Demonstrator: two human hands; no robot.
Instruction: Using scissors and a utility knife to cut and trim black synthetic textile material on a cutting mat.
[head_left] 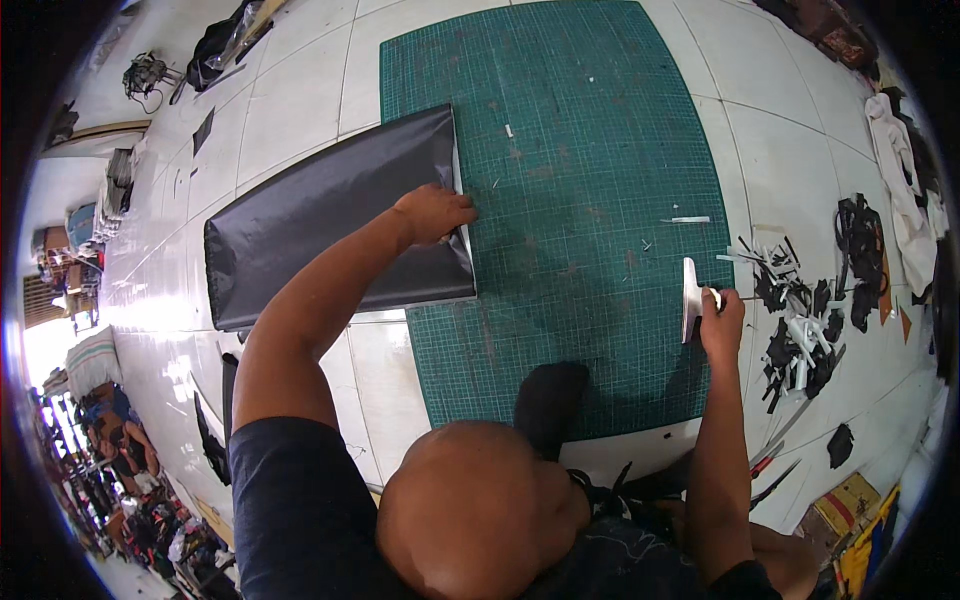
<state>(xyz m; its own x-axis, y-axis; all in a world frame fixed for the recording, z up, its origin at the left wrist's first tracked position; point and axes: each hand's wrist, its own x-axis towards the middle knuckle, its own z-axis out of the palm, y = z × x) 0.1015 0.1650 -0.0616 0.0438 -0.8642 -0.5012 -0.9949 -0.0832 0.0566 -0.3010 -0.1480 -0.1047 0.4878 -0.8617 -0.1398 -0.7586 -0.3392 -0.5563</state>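
Note:
A large, slightly shiny black sheet (320, 205) lies at the left, its right end over the green cutting mat (560, 90). A pale strip shows along that end. My left hand (437, 213) rests on the sheet near this end, its fingers curled over the edge and closed on it. Over the mat's right side, my right hand (722, 318) is closed around a wide-bladed scraper (690, 300). The scraper's pale blade stands to the left of my fingers, with its long edge running near to far. My fingers hide most of its handle.
Thin white offcuts (690, 220) lie on the mat. Right of it is a pile of black and white scraps (800, 330) on the white tiled floor (300, 90). A dark-covered foot (550, 400) rests on the mat's near part. Scissors (770, 470) lie at lower right.

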